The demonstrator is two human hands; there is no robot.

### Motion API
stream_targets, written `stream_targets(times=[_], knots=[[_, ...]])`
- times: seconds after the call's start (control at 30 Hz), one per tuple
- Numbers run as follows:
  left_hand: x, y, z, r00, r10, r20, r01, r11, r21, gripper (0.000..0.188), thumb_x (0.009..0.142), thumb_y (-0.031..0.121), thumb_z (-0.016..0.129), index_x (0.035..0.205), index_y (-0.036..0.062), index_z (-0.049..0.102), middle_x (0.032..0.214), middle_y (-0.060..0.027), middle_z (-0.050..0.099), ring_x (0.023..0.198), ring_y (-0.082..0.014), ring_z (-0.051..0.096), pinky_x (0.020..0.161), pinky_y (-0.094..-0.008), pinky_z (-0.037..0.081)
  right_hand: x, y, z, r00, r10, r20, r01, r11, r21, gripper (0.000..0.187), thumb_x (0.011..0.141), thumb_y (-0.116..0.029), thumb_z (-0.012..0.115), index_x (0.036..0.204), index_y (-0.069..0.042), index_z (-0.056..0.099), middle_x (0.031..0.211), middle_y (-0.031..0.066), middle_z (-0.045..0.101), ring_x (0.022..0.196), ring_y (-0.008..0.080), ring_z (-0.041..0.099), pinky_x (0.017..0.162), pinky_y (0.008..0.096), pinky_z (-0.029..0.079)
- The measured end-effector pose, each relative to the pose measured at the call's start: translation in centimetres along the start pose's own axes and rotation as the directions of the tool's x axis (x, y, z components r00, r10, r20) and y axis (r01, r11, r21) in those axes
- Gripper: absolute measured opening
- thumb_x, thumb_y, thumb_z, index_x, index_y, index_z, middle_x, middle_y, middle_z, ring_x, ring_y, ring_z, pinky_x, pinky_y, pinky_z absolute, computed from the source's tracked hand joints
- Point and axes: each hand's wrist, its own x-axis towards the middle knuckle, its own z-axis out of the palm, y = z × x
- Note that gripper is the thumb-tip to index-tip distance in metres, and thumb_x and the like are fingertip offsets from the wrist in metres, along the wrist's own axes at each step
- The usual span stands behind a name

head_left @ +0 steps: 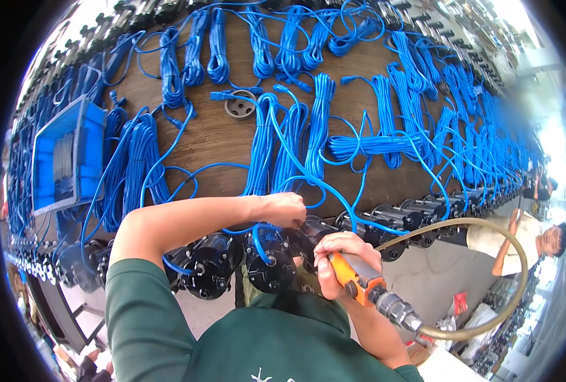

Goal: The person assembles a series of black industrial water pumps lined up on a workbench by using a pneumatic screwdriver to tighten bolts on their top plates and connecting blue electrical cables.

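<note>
Here my right hand [339, 254] grips the orange pneumatic screwdriver [358, 280], while my left hand [285, 210] closes around a blue cable [276, 153] at a black pump [305, 239]. Many pumps along the bench [213, 137] look yet unfastened, I judge.

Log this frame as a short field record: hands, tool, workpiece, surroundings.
left hand: resting on a black cylindrical unit, pinching its blue cable
right hand: gripping an orange pneumatic screwdriver, tip hidden behind the hand
air hose: tan, loops from the tool's rear fitting
bench: brown wood, covered in coiled blue cables
bench edge: row of black cylindrical units
blue bin: on the left of the bench
spool: grey, mid-bench
</note>
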Motion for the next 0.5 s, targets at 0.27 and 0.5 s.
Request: stream_targets(times=[0.27, 0.5], knots=[[-5.8, 15.2, -12.2, 0.688, -0.564, -0.456, 0.706, 0.665, 0.243, 0.014, 0.082, 0.014, 0.067, 0.091, 0.0038, 0.071, 0.087, -0.0180, 0.069, 0.076, -0.0365, 0.067, 0.070, -0.0444, 0.054, 0.4, -3.1, -5.4, 0.993, -0.117, 0.027, 0.106, 0.960, 0.259, 0.033, 0.075, 0.006, 0.065, 0.108, 0.003, 0.063, 0.088, 0.0145, 0.068, 0.071, 0.0159, 0.065, 0.066, 0.0264, 0.054], [3.9, 30.8, 9.8, -0.242, -0.787, -0.568, -0.255, 0.616, -0.745, 0.016, 0.100, 0.013, 0.059, 0.096, -0.0004, 0.066, 0.081, -0.0017, 0.063, 0.071, -0.0136, 0.059, 0.059, -0.0276, 0.048, -4.1, -6.3, -15.1, 0.991, -0.135, -0.024, 0.131, 0.889, 0.440, 0.029, 0.087, 0.000, 0.061, 0.114, -0.006, 0.051, 0.090, 0.0115, 0.056, 0.072, 0.0183, 0.058, 0.067, 0.0330, 0.052]])
